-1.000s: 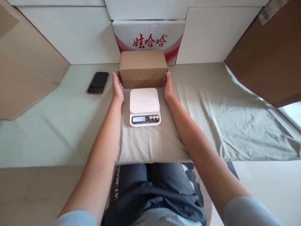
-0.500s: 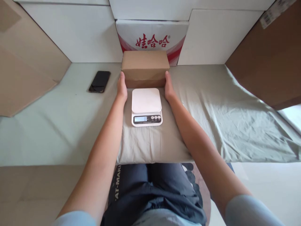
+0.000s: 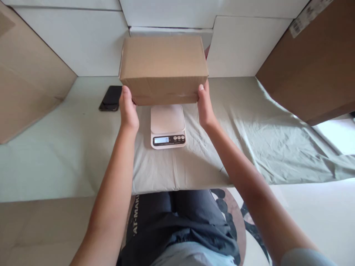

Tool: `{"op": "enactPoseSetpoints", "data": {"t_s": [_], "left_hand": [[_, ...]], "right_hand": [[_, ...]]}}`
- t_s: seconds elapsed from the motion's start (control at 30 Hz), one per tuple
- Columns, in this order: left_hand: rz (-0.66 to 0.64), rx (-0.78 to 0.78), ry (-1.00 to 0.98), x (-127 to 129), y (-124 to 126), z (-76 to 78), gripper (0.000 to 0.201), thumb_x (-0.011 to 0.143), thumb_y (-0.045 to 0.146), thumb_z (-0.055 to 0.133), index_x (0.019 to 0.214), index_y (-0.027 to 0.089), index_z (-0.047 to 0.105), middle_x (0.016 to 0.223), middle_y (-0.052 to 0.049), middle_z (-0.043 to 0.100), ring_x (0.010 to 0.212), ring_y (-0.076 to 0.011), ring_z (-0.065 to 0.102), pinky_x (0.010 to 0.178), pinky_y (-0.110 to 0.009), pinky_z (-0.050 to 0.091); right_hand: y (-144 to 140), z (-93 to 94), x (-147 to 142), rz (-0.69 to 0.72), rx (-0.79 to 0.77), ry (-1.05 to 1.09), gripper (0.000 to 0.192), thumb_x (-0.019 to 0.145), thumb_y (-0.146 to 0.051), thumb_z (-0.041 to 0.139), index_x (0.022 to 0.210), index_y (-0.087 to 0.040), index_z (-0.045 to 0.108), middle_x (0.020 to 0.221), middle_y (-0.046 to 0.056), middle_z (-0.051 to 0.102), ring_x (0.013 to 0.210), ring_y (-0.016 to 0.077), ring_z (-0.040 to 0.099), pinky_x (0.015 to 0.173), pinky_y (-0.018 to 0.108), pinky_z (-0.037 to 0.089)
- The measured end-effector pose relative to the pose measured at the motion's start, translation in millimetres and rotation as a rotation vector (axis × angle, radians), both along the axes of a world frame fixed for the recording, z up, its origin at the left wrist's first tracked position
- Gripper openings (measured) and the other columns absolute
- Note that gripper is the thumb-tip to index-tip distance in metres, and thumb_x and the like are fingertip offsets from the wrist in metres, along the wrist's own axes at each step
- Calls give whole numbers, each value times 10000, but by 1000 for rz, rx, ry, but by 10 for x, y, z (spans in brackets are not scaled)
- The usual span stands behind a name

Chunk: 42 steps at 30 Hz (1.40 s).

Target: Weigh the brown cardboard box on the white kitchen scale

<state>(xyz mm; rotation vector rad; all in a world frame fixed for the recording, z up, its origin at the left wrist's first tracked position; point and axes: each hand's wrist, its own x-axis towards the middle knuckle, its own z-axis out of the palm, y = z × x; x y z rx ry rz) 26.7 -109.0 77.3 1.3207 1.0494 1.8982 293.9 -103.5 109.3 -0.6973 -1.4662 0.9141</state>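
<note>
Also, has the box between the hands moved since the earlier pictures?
Yes, upward and toward the camera: the box looks larger and now covers the red lettering on the white carton behind.

- Left arm point(image 3: 111, 192): extended from the near left toward the far middle, bare where it shows.
- Right arm point(image 3: 244, 170): extended from the near right, slanting left as it goes far.
- Left grip point(image 3: 129, 109): closed inward from the left, left thumb point(image 3: 127, 92) pointing far, other fingers mostly hidden.
- Right grip point(image 3: 205, 107): closed inward from the right, right thumb point(image 3: 201, 89) pointing far.
- Both grips: well apart, roughly level, turned toward each other.
</note>
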Motion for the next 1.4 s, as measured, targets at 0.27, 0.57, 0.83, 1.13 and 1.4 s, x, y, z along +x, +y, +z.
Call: {"op": "enactPoseSetpoints", "data": {"t_s": [0.27, 0.57, 0.83, 1.13, 1.4], "left_hand": [[65, -64, -94, 272, -818, -85, 927, 887, 1008, 596, 1422, 270, 768, 1608, -161, 687, 1768, -368, 378, 1445, -526, 359], [178, -72, -109, 389, -884, -270, 838, 965, 934, 553, 1358, 225, 765, 1529, -172, 753, 1725, -314, 457, 1451, -447, 342], [258, -68, -99, 450, -869, -367, 814, 996, 939, 483, 1337, 258, 770, 1487, -128, 764, 1733, -308, 444, 1442, -406, 353], [246, -102, -161, 462, -901, -324, 798, 990, 903, 529, 1273, 194, 759, 1475, -196, 770, 1745, -311, 418, 1471, -445, 276], [251, -121, -147, 449, -853, -357, 930, 958, 1021, 377, 1239, 222, 761, 1458, -173, 777, 1701, -333, 481, 1438, -455, 346]], "right_hand": [[-663, -274, 26, -1, -63, 23, 831, 1017, -868, 474, 1739, -467, 380, 1873, -57, 431, 1834, 308, 252, 1541, 574, 247], [-742, -500, -16, -1, -95, 81, 799, 1034, -818, 511, 1743, -472, 383, 1846, -25, 479, 1803, 319, 332, 1530, 584, 267], [-746, -560, -11, -31, -123, 65, 793, 1032, -845, 478, 1738, -492, 393, 1890, -65, 406, 1830, 322, 270, 1539, 629, 215], [-741, -579, -3, 6, -148, 92, 744, 1052, -781, 481, 1736, -501, 390, 1889, -64, 409, 1820, 311, 301, 1518, 596, 281], [-754, -512, -24, -19, -209, 141, 833, 974, -840, 561, 1699, -441, 465, 1837, -26, 503, 1802, 321, 333, 1524, 585, 270]]}}
